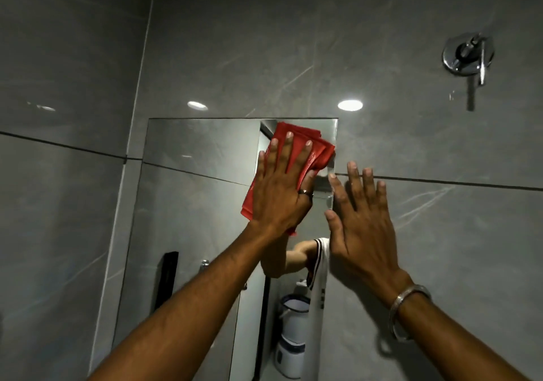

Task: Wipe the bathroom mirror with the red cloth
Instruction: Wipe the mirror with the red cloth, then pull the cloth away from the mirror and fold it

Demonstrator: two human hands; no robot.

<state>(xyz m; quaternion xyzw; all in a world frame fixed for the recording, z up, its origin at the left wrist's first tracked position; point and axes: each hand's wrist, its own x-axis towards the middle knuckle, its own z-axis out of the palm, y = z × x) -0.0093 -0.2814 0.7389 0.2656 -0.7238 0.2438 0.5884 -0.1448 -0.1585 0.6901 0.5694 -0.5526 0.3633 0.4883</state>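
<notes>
A frameless rectangular mirror (194, 204) hangs on the grey tiled wall. My left hand (282, 186) presses a folded red cloth (316, 151) flat against the mirror's upper right corner, fingers spread over it. The cloth sticks out above my fingers and below my palm. My right hand (361, 221) lies flat on the wall tile just right of the mirror's right edge, fingers apart, holding nothing. A metal bangle is on that wrist.
A chrome wall valve with a lever (468, 55) is mounted at the upper right. The mirror reflects a dark door frame, a white appliance and part of a person's arm. Grey tile with dark grout lines surrounds the mirror.
</notes>
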